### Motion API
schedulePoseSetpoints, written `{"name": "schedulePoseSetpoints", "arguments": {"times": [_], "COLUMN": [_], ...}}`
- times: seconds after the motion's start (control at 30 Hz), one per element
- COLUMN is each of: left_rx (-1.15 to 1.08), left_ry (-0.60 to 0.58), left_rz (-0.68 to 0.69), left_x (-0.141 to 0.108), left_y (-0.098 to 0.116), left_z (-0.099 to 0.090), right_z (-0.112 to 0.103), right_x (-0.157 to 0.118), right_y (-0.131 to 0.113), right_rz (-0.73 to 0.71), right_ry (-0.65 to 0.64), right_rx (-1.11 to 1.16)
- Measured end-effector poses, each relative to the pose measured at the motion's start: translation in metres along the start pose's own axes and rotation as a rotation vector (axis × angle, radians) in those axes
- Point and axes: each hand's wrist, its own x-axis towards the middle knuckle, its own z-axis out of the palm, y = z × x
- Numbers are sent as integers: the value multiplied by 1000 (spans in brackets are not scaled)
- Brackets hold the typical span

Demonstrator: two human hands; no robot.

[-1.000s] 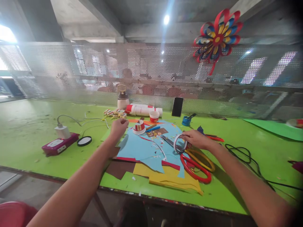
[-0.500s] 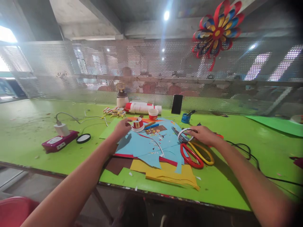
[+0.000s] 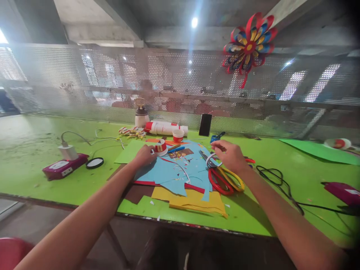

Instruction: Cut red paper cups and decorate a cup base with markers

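My left hand (image 3: 146,155) is at the left side of a cut-down red and white paper cup (image 3: 161,148), fingers closed on its edge. The cup is over light blue paper (image 3: 168,176) strewn with scraps. My right hand (image 3: 231,154) hovers with its fingers bent and somewhat apart, nothing visible in them. Its fingertips are just in front of a small blue jar (image 3: 214,139) with a dark-handled tool in it. Below the hand lie large scissors (image 3: 221,183) with red and yellow handles, and a white paper ring (image 3: 209,161) rests over their blades.
Behind the blue paper are another paper cup (image 3: 178,135), a stack of cups (image 3: 165,128), a gas canister (image 3: 141,117) and a phone (image 3: 205,125). A purple power strip (image 3: 66,167) is left, black cable (image 3: 277,178) right. A paper flower (image 3: 249,47) hangs above a mesh screen.
My right hand has moved off the white ring and up toward the blue jar, leaving the ring on the scissors. My left fingers have closed on the cup's edge. The view has shifted slightly.
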Motion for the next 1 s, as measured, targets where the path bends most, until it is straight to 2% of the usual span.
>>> {"name": "schedulePoseSetpoints", "arguments": {"times": [0.1,0.23,0.4,0.53,0.67,0.8,0.9,1.0], "left_rx": [11,14,35,61,88,98,93,80], "left_ry": [-16,-22,-6,23,35,25,35,50], "left_rz": [-1,-6,-26,-49,-68,-78,-92,-113], "left_x": [0,1,2,4,6,9,10,11], "left_y": [0,-1,-4,-6,-10,-12,-13,-14], "left_z": [-1,-4,-10,-17,-20,-18,-15,-12], "right_z": [13,24,45,62,73,73,68,62], "right_x": [-5,-5,5,13,11,0,-9,-15], "right_y": [-13,-26,-31,-32,-30,-24,-28,-43], "right_rz": [-97,-176,-179,-137,-95,-87,-129,-210], "right_ry": [-5,-73,-157,-177,-156,-95,-32,33], "right_rx": [21,20,3,15,39,61,82,117]}}
